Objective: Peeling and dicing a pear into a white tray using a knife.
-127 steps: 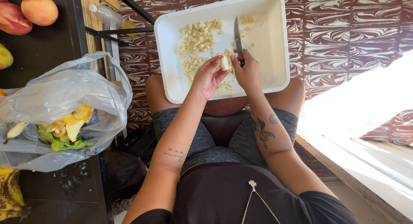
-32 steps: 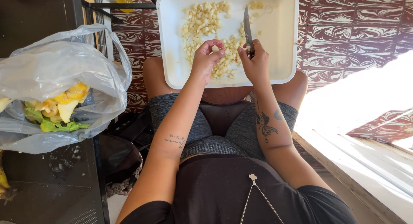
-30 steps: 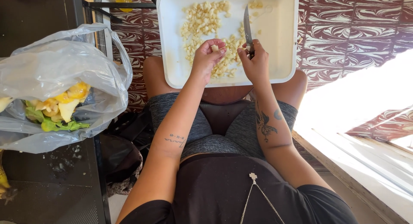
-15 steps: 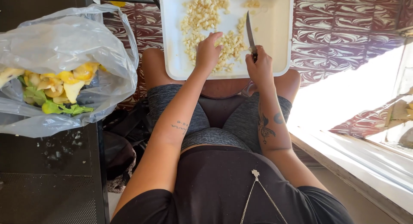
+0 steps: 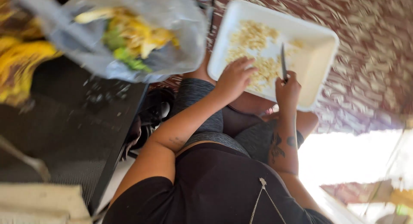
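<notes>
Maroon patterned flooring [image 5: 365, 73] with pale swirls fills the far and right part of the view, which is tilted and somewhat blurred. On the left stands a dark counter [image 5: 64, 133], and bright sunlight washes out the near right corner.

A white rectangular tray [image 5: 318, 56] rests on the seated person's knees, above grey shorts [image 5: 198, 103] and a black top [image 5: 223, 185]. Small pale chopped pieces [image 5: 254, 39] lie scattered over the tray's left and middle part, thickest toward its far left and near the hands.

The left hand [image 5: 234, 77] lies over the near left edge of the tray, palm down, with its fingers loosely spread and reaching onto the pile of chopped pieces. Whether it pinches any piece cannot be told, since the fingertips sit among them.

The right hand [image 5: 287, 88] is closed around the handle of a knife [image 5: 283, 64]. The thin blade points away from the person, toward the far side of the tray, and stands above the chopped pieces just right of the left hand's fingers. The two hands are near each other but do not touch.

On the counter at the far left sits a clear plastic bag [image 5: 172, 34], open at the top, with yellow and green peelings [image 5: 129, 34] inside. Its right edge hangs just beside the tray's left rim. More yellow fruit [image 5: 21, 64], blurred, lies on the counter at the far left edge. A pale object [image 5: 38, 202] sits on the near left corner, too blurred to tell what it is.
</notes>
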